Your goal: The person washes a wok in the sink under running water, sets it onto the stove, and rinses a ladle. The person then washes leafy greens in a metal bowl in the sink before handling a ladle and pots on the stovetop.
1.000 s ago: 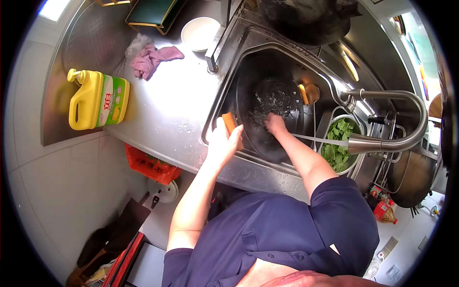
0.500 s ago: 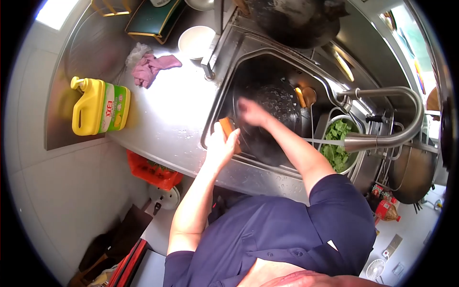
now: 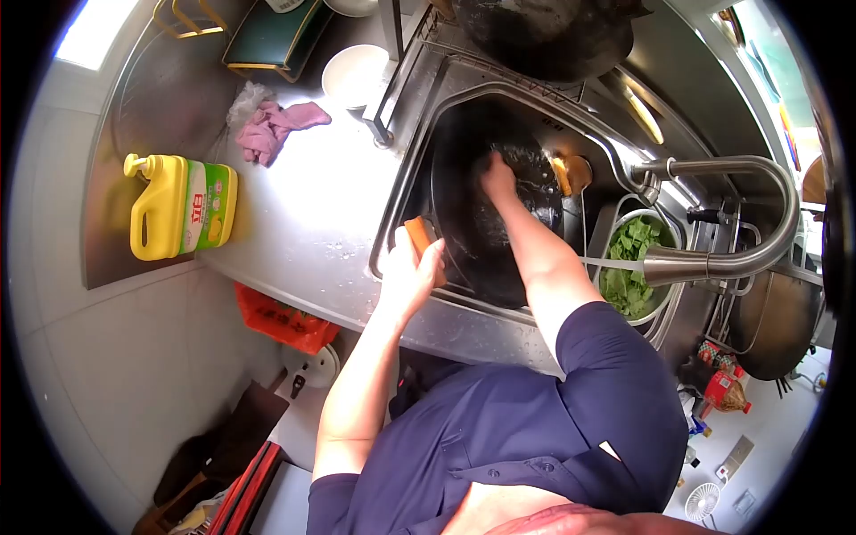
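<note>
My left hand point(image 3: 411, 273) is wrapped round an orange-brown wooden-looking handle point(image 3: 417, 235) at the near left rim of the sink point(image 3: 403, 178). A large dark wok point(image 3: 464, 234) lies in the sink, with water in it. Inside the wok, my right hand point(image 3: 499, 181) reaches down toward the far side. Its fingertips are blurred against the dark surface, and whether they hold something cannot be made out. An orange-yellow handle and a round wooden-looking piece point(image 3: 579, 174) are at the sink's right side.
A running faucet point(image 3: 713, 265) arches over a bowl of green leaves point(image 3: 635, 259) at the right. On the left stand a yellow detergent jug point(image 3: 183, 207), a pink cloth point(image 3: 272, 129) and a white bowl point(image 3: 355, 77). Another wok point(image 3: 546, 36) sits behind the sink.
My right hand swung left across the wok, then moved back right and farther in. My left hand has stayed on the handle at the rim. The view has shifted slightly.
</note>
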{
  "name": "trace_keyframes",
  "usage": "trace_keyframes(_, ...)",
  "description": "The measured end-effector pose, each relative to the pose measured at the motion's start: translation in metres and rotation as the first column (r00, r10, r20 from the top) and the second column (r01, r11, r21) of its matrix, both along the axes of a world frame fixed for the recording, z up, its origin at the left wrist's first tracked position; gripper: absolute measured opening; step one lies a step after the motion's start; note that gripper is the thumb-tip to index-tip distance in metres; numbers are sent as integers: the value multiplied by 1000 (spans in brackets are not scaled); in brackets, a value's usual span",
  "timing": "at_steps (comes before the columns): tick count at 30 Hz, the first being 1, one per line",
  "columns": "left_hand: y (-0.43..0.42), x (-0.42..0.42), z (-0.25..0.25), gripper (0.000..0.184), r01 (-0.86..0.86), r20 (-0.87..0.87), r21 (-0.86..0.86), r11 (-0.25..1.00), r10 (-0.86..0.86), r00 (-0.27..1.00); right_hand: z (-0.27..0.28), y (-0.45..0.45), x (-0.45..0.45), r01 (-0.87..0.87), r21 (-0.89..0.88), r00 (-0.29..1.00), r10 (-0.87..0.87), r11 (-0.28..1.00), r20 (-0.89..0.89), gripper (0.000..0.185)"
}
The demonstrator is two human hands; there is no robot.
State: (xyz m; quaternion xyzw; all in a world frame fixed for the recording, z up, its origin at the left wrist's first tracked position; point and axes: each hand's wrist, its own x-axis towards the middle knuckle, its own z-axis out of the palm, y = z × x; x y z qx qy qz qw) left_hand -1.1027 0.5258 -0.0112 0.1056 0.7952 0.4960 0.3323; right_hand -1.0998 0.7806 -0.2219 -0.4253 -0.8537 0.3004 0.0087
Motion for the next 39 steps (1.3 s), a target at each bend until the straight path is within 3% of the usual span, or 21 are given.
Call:
trace_keyframes(2,-1,-1,4,29,11,-40,-32,999,-12,999,4,-20,-27,-166,-55,968,152,985,-202,29)
trace_keyframes(3,1,-1,5,29,20,-58,-42,999,-22,998,31,-39,-22,-299,-223,935,237,928,-265,29)
trace_keyframes(5,2,-1,5,29,-5,-31,-4,1000,4,999,69,-72,23,-595,-382,800,479,707,-361,29)
trace_keyframes(7,0,0,-1,26,-38,73,63,997,34,997,43,-60,72,-600,-434,736,677,671,28,32)
trace_keyframes(9,0,-1,-2,26,-28,95,34,999,24,995,10,-22,102,-642,-241,652,684,727,327,32)
trace_keyframes(10,0,0,-1,29,-14,19,21,1000,13,1000,-4,-7,98,-503,-163,753,523,849,398,33)
trace_keyframes(11,2,0,0,32,-3,-59,7,1000,4,998,-19,5,93,-508,31,839,486,861,247,32)
trace_keyframes(14,2,2,5,36,6,-190,-45,999,-14,982,-12,-5,21,-286,-35,934,286,958,214,31)
trace_keyframes(17,3,3,7,37,-7,-196,-63,998,-6,981,33,-47,2,-508,-185,853,461,841,-243,40)
trace_keyframes(20,1,4,-9,38,-20,-87,-11,1000,19,996,31,-55,53,-623,-162,782,612,765,-117,41)
trace_keyframes(21,-1,3,-14,38,-32,-41,12,999,32,999,17,-38,72,-600,-203,755,632,774,175,41)
trace_keyframes(24,0,3,-8,37,-22,-64,-4,1000,22,998,-21,21,94,-465,37,807,406,884,429,20)
trace_keyframes(27,0,3,-6,26,-29,-41,3,1000,29,999,-25,47,42,55,130,985,-75,990,157,20)
trace_keyframes(28,-2,3,-12,26,-15,-89,11,1000,16,996,-44,50,20,120,118,989,-108,986,-101,18)
trace_keyframes(29,-2,3,-10,30,-17,-86,7,1000,17,996,-2,34,-8,95,56,983,-84,994,-165,18)
trace_keyframes(31,0,2,-4,38,-8,-75,-1,1000,8,997,3,14,-49,-30,21,963,35,999,-268,17)
trace_keyframes(32,-1,2,-9,38,-22,-59,10,1000,23,998,7,-5,-56,-99,-155,948,45,983,-316,14)
trace_keyframes(35,0,3,-5,24,-60,17,45,997,59,998,112,-77,-1,-476,-491,816,157,730,-557,13)
trace_keyframes(37,1,5,-4,21,-79,-5,58,995,79,997,117,-86,62,-595,-584,795,302,552,-526,9)
trace_keyframes(38,2,4,-5,22,-74,2,58,996,74,997,132,-84,93,-520,-705,853,323,482,-409,11)
trace_keyframes(39,1,4,-5,22,-70,9,54,996,70,998,128,-76,123,-541,-684,835,406,489,-371,14)
